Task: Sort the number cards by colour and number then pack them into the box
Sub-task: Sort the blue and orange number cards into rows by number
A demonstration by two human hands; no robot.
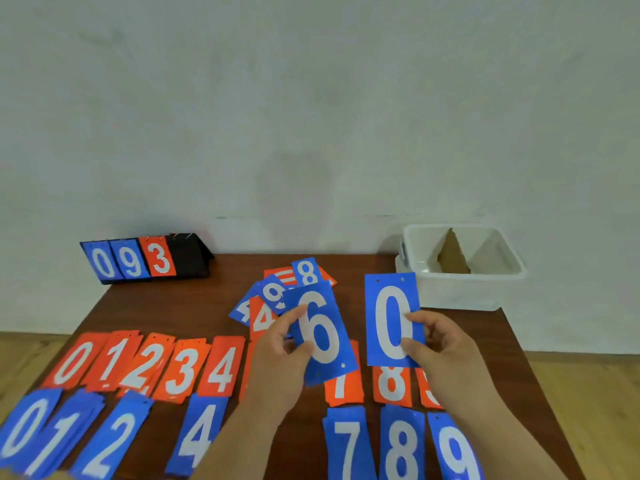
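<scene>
Blue row (114, 441) nearest, flat on desk (194, 306), long axes toward wall; red row (149, 365) behind. Left hand (280, 344) pinches blue 6 card (322, 337) at lower edge; card upside down, tilted, holes at bottom. Right hand (440, 337) pinches blue 0 card (393, 320) at side, upright, holes up. Cards look thin, light, stiff, slick: edge grip suits. Unsorted pile (273, 303) behind; box (460, 268) far right.
</scene>
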